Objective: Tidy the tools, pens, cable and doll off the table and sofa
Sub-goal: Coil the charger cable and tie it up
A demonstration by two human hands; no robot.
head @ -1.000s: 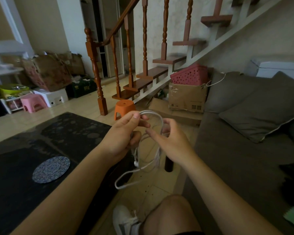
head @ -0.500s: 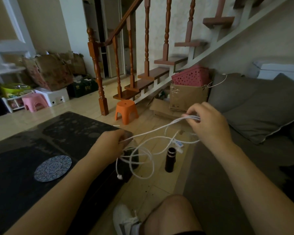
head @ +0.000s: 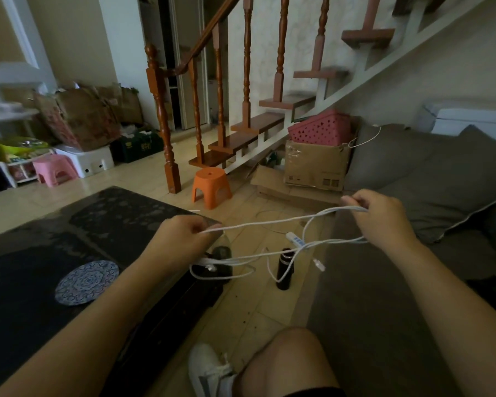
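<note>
A white cable (head: 269,223) is stretched in several strands between my two hands, above the floor gap between table and sofa. My left hand (head: 181,242) grips one end of the strands over the corner of the dark table (head: 40,253). My right hand (head: 381,219) pinches the other end over the front edge of the grey sofa (head: 384,296). Loose loops and a white plug (head: 318,265) hang down between my hands. No tools, pens or doll are in view.
A round patterned coaster (head: 87,282) lies on the table. A black bottle (head: 284,267) stands on the floor between table and sofa. Beyond are an orange stool (head: 211,186), a cardboard box (head: 317,164) with a pink basket (head: 320,129), and the staircase. My knee (head: 292,365) is low in view.
My hands have moved apart, the right one going right toward the sofa, and the bundled cable has been drawn out into long strands between them.
</note>
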